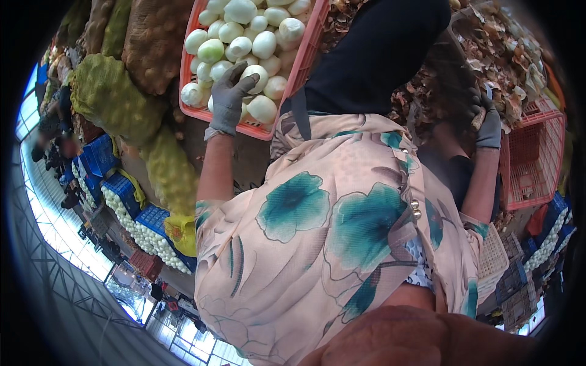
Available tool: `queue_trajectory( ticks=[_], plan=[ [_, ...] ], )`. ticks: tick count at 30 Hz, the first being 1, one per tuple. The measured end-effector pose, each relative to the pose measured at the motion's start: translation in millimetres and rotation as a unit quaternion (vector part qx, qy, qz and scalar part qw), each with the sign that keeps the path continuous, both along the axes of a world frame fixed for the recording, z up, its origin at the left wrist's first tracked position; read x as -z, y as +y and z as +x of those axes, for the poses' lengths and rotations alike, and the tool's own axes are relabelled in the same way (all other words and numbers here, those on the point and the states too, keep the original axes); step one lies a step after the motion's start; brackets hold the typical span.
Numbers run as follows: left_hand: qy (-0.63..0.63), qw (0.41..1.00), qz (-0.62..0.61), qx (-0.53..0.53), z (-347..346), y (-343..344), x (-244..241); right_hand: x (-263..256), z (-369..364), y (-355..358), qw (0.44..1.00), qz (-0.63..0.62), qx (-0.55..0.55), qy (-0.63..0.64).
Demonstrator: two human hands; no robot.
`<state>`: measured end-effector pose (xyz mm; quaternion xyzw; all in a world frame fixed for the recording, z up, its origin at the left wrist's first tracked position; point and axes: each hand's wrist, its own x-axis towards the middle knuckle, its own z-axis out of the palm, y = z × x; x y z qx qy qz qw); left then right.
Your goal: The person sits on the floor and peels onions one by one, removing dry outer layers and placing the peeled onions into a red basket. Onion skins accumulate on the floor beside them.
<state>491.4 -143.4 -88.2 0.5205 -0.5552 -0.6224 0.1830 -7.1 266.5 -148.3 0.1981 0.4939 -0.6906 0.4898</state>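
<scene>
My left hand [230, 96], in a grey glove, is over a pink plastic crate [302, 59] of peeled white onions. Its thumb and a finger touch one peeled onion [259, 81] near the crate's lower edge; whether they grip it is unclear. At the right, my right hand [488, 121], gloved too, is closed around the light brown handle of a small tool [478, 120], perhaps a knife. A short pale part shows above the fingers. Beside and beyond that hand lies a heap of dry onion skins [494, 59].
Yellow mesh sacks [110, 98] and a brown mesh sack of onions [153, 41] lie left of the crate. A pink basket [533, 160] stands by my right forearm. Blue crates [153, 219] with white onions stand farther left. People [62, 146] are at the far left.
</scene>
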Motion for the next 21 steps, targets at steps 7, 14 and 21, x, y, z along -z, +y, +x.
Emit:
queue_trajectory(
  ticks=[7,14,21],
  plan=[
    [-0.048,0.978,-0.201,-0.014,-25.2,-28.5,8.4,-6.0,20.1,7.0,0.996,0.079,0.003,0.052],
    [0.074,0.964,-0.197,0.165,-156.8,-30.8,-20.4,-92.7,37.7,-47.9,0.978,0.027,0.053,0.200],
    [0.099,0.955,-0.097,0.263,-386.6,-31.5,46.8,-98.5,32.8,-59.1,0.951,0.242,-0.007,0.193]
  ],
)
